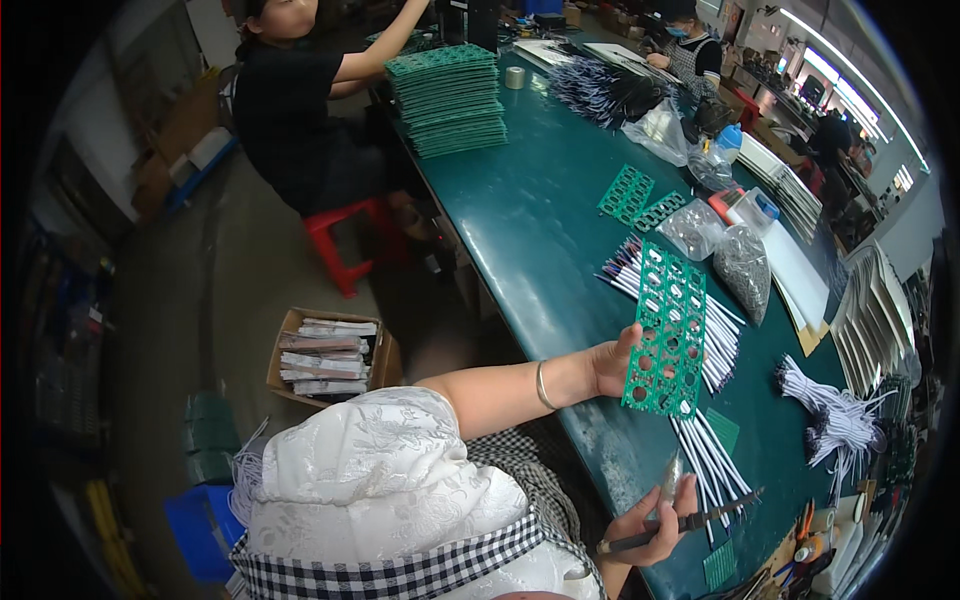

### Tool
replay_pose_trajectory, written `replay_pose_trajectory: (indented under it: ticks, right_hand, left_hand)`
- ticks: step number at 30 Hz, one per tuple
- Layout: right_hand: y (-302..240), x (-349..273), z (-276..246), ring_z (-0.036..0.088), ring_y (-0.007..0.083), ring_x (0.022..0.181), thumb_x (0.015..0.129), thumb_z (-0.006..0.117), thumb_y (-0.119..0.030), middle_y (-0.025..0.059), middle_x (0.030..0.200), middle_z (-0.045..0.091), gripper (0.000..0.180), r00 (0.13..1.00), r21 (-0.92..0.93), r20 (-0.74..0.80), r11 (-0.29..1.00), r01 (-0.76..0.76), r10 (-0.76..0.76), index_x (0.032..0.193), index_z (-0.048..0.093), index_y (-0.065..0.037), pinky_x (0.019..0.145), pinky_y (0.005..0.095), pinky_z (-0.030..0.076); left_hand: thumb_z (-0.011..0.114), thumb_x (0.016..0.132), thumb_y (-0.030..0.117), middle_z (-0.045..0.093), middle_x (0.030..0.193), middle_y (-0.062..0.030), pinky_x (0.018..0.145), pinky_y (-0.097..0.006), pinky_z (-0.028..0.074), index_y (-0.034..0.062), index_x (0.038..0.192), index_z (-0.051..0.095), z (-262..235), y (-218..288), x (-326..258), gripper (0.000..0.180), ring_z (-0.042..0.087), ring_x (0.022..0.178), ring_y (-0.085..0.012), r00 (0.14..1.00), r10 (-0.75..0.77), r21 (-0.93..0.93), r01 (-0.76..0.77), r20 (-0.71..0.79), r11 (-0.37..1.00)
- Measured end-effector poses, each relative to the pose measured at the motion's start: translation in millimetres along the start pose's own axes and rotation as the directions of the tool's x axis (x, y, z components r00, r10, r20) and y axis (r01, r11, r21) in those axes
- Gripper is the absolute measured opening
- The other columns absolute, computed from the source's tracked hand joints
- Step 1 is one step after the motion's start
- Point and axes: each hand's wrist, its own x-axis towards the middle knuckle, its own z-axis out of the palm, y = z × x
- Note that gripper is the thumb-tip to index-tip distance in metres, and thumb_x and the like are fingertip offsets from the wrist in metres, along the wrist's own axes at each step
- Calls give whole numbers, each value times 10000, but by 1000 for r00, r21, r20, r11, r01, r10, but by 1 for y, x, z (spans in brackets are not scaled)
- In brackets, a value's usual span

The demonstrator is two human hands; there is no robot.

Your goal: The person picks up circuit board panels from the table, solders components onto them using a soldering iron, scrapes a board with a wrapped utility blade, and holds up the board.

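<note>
My left hand (612, 368) grips the lower left edge of a green circuit board panel (668, 325) with rows of holes, held tilted above the table. Under and beside it lie white cables (722, 345) with dark wire ends; more white cables (710, 465) fan out below the panel. Closer to me, my right hand (650, 528) is closed around a long, dark, pointed tool (700, 518), its tip toward the right over the cable ends. A small clear or silvery piece (672, 478) also stands up from its fingers; its kind is hard to make out.
A tall stack of green panels (447, 105) stands on the green table (530, 200), near a seated co-worker (300, 110). Toward the right are plastic bags (742, 270), a white cable bundle (830, 415) and pliers (803, 522). A carton (390, 365) sits at lower left.
</note>
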Motion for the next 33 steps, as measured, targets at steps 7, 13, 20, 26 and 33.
replay_pose_trajectory:
  ticks: [7,13,20,26,33]
  right_hand:
    - [-1,6,-10,630,469,1019,841,602,125,336,1136,594,317,998,25,-46,998,50,-49,1087,458,-16,875,489,548]
    - [12,-25,-33,612,392,971,797,573,119,249,1093,605,377,990,83,121,993,-85,74,1135,468,-12,875,475,498]
    - [10,-77,-48,391,118,628,802,703,-182,124,964,587,281,394,635,367,82,-768,842,861,628,83,557,217,321]
    - [6,-74,-46,518,141,708,766,615,106,127,957,598,148,828,413,192,722,-555,527,884,684,50,596,202,391]
    - [8,-68,-61,612,216,844,759,600,178,153,981,607,198,862,254,285,835,-489,419,901,684,68,702,254,492]
  left_hand:
    - [730,688,684,519,1361,-57,1041,-525,444,187,1445,377,-4,4,4,972,517,1243,-271,1000,3,26,-3,2,1000]
    - [747,689,667,447,1434,-91,1063,-537,413,203,1494,297,-7,1,-2,1032,483,1285,-289,1000,0,-2,0,-1,1000]
    - [739,693,676,350,1520,-137,1067,-536,407,204,1536,214,-4,-2,-1,1100,467,1298,-291,999,-32,11,32,2,999]
    - [732,649,717,493,1403,-60,1031,-521,458,199,1470,338,-2,0,1,1048,518,1252,-272,998,-36,61,39,-46,997]
    - [739,643,715,501,1391,-71,1025,-519,464,199,1462,346,-3,-1,3,1044,523,1245,-275,998,-40,46,43,-49,998]
